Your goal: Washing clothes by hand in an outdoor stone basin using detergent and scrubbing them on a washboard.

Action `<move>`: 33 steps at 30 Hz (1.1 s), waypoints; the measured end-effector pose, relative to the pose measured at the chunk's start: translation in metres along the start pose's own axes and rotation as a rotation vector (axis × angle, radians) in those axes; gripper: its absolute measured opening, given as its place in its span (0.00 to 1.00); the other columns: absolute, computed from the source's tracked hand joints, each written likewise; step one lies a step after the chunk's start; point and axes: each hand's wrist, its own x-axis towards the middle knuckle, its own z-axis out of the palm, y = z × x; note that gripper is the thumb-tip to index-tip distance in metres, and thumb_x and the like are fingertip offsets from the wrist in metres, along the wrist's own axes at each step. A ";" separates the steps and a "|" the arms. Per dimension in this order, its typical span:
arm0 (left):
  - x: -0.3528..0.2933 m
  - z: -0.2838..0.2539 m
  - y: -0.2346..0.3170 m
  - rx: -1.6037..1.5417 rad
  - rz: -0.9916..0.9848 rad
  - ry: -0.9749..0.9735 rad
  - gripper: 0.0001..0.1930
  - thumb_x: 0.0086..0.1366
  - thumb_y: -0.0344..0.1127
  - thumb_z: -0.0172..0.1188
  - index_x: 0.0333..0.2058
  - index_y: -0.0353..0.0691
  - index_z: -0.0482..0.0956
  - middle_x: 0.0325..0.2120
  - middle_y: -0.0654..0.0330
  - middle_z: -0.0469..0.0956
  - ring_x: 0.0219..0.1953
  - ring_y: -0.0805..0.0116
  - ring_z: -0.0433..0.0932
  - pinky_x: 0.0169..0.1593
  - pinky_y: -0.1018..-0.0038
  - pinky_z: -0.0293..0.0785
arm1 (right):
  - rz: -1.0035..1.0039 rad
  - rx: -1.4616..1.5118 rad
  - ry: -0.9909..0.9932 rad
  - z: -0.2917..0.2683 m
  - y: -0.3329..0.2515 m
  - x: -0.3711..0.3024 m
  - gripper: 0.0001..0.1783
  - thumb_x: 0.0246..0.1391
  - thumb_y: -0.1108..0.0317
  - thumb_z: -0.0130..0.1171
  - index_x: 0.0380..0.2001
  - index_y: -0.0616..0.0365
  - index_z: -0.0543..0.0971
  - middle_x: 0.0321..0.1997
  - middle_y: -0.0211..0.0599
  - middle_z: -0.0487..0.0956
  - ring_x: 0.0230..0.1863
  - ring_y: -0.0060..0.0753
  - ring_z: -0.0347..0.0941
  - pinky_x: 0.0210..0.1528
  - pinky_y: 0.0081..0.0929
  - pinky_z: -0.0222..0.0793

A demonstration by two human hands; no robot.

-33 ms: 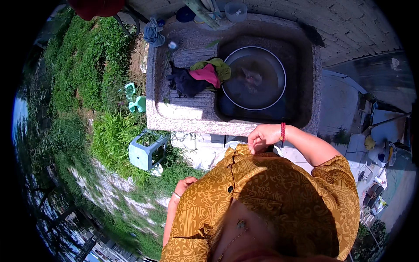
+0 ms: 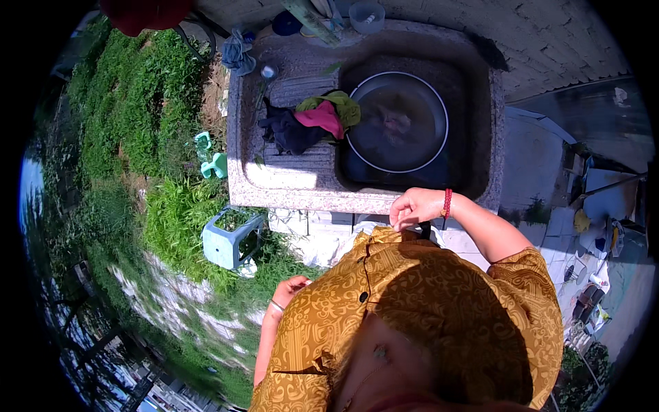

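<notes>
My right hand (image 2: 417, 207), a red beaded band at its wrist, is at the front hem of the yellow-brown patterned shirt (image 2: 322, 312) I wear. Its fingers are pinched together on the cloth, close to the stone sink's front edge. Lower on the left is my left hand (image 2: 291, 288), with a bangle on the wrist. Its fingers are curled in beside the shirt's side, and the shirt hides part of them. Ahead, a wide metal basin (image 2: 431, 154) of murky water with something soaking in it sits in the sink.
A heap of dark, pink and green clothes (image 2: 298, 129) lies on the ribbed washboard of the stone sink (image 2: 316, 198). A light-blue plastic stool (image 2: 226, 242) stands in the plants to the left. A clear tub (image 2: 367, 18) is at the back, and assorted clutter lies on the right.
My right hand has shifted slightly away from me, toward the sink's front edge. My left hand looks much the same, and the whole view has moved a little.
</notes>
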 end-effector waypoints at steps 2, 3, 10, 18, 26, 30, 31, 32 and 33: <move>0.012 0.001 0.024 0.106 -0.007 0.128 0.06 0.60 0.30 0.61 0.34 0.34 0.77 0.28 0.67 0.77 0.33 0.81 0.74 0.39 0.81 0.71 | 0.006 -0.169 0.325 -0.029 0.017 -0.001 0.12 0.48 0.64 0.62 0.35 0.57 0.79 0.31 0.33 0.80 0.33 0.23 0.75 0.38 0.24 0.71; 0.021 -0.006 0.034 0.234 0.069 0.134 0.07 0.60 0.30 0.62 0.34 0.34 0.77 0.29 0.67 0.77 0.33 0.81 0.74 0.39 0.81 0.71 | 0.046 -0.317 0.500 -0.049 0.033 0.001 0.13 0.47 0.62 0.63 0.35 0.57 0.79 0.31 0.34 0.80 0.34 0.26 0.76 0.38 0.25 0.71; 0.126 0.026 0.149 1.093 0.619 0.263 0.08 0.55 0.28 0.62 0.33 0.32 0.75 0.29 0.52 0.76 0.32 0.56 0.76 0.37 0.70 0.73 | 0.154 -0.515 1.490 -0.159 0.099 0.063 0.27 0.44 0.61 0.63 0.50 0.52 0.73 0.46 0.50 0.75 0.49 0.46 0.72 0.52 0.39 0.68; 0.248 0.060 0.244 1.724 1.157 0.478 0.13 0.49 0.38 0.61 0.35 0.44 0.75 0.50 0.56 0.68 0.52 0.53 0.68 0.51 0.47 0.61 | 0.221 -0.332 1.061 -0.139 0.094 0.150 0.18 0.47 0.57 0.59 0.36 0.60 0.77 0.32 0.45 0.77 0.36 0.48 0.76 0.38 0.43 0.73; 0.311 0.045 0.253 1.671 0.554 0.602 0.17 0.48 0.48 0.62 0.36 0.48 0.78 0.43 0.56 0.71 0.47 0.55 0.72 0.48 0.50 0.65 | -0.616 0.473 1.119 -0.090 -0.071 0.129 0.16 0.53 0.57 0.60 0.38 0.57 0.75 0.27 0.26 0.75 0.25 0.17 0.72 0.21 0.14 0.67; 0.302 0.003 0.255 1.291 0.677 0.886 0.13 0.44 0.43 0.62 0.27 0.43 0.78 0.32 0.54 0.74 0.32 0.53 0.76 0.33 0.59 0.73 | -0.321 -0.670 0.959 -0.099 -0.064 0.159 0.41 0.39 0.49 0.67 0.57 0.53 0.66 0.58 0.55 0.63 0.54 0.52 0.67 0.56 0.36 0.64; 0.293 -0.008 0.254 1.306 0.778 0.997 0.13 0.43 0.42 0.62 0.27 0.42 0.77 0.31 0.53 0.73 0.31 0.51 0.75 0.34 0.58 0.73 | -0.187 -0.603 0.787 -0.093 -0.075 0.149 0.42 0.40 0.51 0.67 0.58 0.52 0.64 0.61 0.57 0.58 0.56 0.53 0.65 0.58 0.35 0.63; 0.293 -0.020 0.251 1.327 0.682 1.058 0.14 0.43 0.42 0.62 0.28 0.42 0.78 0.31 0.52 0.73 0.32 0.51 0.76 0.35 0.58 0.74 | -0.296 -0.543 0.827 -0.089 -0.065 0.147 0.41 0.41 0.52 0.66 0.58 0.52 0.64 0.61 0.56 0.58 0.57 0.53 0.65 0.58 0.36 0.63; 0.290 -0.035 0.249 1.347 0.571 1.142 0.15 0.43 0.43 0.62 0.29 0.42 0.78 0.32 0.52 0.73 0.34 0.51 0.76 0.36 0.58 0.74 | -0.423 -0.489 0.847 -0.083 -0.059 0.147 0.39 0.42 0.54 0.66 0.58 0.52 0.65 0.62 0.55 0.57 0.58 0.53 0.64 0.58 0.37 0.63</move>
